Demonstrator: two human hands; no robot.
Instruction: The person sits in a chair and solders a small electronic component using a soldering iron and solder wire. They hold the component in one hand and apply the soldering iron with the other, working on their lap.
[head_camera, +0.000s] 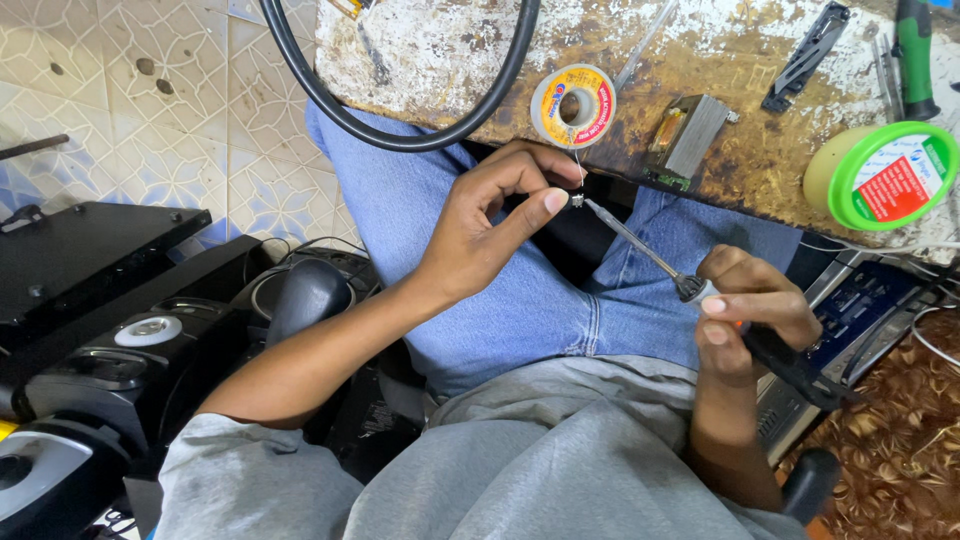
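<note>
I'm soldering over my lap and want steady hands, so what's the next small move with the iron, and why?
Probably ease the soldering iron tip the last bit onto the small part pinched in your left hand. The tip sits right beside it, the thin solder wire hangs down to that spot from the spool, and your right hand grips the handle.

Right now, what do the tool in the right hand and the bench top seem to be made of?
Soldering iron in the right hand: the shaft looks like bare grey metal with a dull shine; the grip is black, probably plastic or rubber. Bench top: apparently wood, brown and worn, with flaking white paint and dark stains. The left hand pinches a small part at the iron's tip; its material cannot be told.
</note>
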